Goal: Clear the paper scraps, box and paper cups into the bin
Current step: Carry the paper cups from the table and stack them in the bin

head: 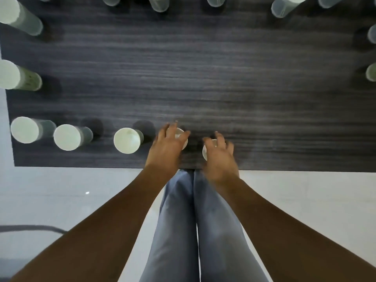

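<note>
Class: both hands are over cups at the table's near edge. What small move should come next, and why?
Probably close each hand and lift: the left hand and right hand each cover a white paper cup, fingers spread, grip apparently not yet closed.

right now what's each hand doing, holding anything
Left hand: fingers spread over a paper cup, grip not yet closed.
Right hand: fingers spread over another paper cup, likewise not closed.

No readable text anywhere, white paper cups [127,140] on the dark wood-grain table [203,78] bear no legible print, faint dark specks on one left-side cup [28,79] too blurred to read
</note>
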`<state>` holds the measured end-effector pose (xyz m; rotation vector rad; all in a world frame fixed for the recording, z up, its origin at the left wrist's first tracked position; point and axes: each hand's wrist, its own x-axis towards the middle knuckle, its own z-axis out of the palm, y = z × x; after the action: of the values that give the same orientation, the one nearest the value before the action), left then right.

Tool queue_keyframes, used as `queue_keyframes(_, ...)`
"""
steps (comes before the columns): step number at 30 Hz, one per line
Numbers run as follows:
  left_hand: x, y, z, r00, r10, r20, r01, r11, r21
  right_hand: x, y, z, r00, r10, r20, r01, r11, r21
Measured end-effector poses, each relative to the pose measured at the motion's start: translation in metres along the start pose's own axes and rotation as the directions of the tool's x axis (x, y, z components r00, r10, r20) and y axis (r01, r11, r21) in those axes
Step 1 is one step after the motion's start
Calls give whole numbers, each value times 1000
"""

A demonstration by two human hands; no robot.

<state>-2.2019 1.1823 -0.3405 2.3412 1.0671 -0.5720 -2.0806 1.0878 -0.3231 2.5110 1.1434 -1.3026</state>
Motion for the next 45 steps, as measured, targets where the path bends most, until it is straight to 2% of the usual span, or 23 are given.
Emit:
queue_keyframes(5,-20,11,-1,999,-7,34,7,1000,6,-16,7,-9,1000,-18,-22,18,999,36)
queue_keyframes(13,-67,64,-57,995,5,102,-4,1000,-11,-93,21,-66,1000,6,-28,-4,997,71)
queue_keyframes(17,-91,92,-84,991,88,103,-88,996,-5,-143,36,-80,995,73,-66,-65,990,122)
queue_keyframes(25,-145,133,-115,931,310,193,-342,925,165,-246,60,-74,933,306,-188,-223,904,365)
queue_keyframes(30,-175,185,-120,840,458,289,-526,819,230,-320,89,-48,837,501,-223,-297,756,584)
queue_keyframes(35,-205,269,-96,708,591,386,-702,651,290,-390,140,-5,700,687,-195,-358,573,737)
queue_keyframes(41,-265,390,-34,490,723,488,-871,382,308,-477,233,46,546,830,-112,-364,356,861)
queue_keyframes(45,-308,478,20,413,754,511,-908,296,297,-542,318,85,463,885,-45,-381,244,892)
